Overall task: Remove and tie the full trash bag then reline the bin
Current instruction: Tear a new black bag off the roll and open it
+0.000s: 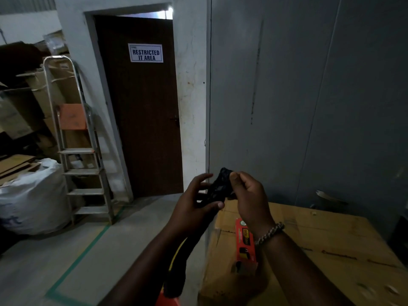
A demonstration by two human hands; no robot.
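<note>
A folded black bin liner (220, 184) is held in the air above the near-left corner of a cardboard carton (320, 250), well clear of its top. Its upper end is pinched between the thumb and fingers of the right hand (249, 195). Its lower part is gripped by the left hand (194, 208), with the thumb pressed against the bottom fold and the fingers curled loosely behind. The step in hand is judged to be the opening of a fresh liner for the bin. It is done well if one loose edge is found first and the pinch is kept on that edge alone, so that the folds can be drawn apart sideways and the film is not stretched or torn. A shake downward is best saved until the mouth has been found. An orange box (245, 244), taken to be the liner pack, is seen lying along the left edge of the carton, partly covered by the right wrist. The bin itself cannot be made out. Only an orange shape (167, 300) is cut off at the bottom edge of the view, with something dark above it. Whether the white sack (33, 195) on the floor at the far left is the removed bag cannot be told, and no knot can be seen on it.
</note>
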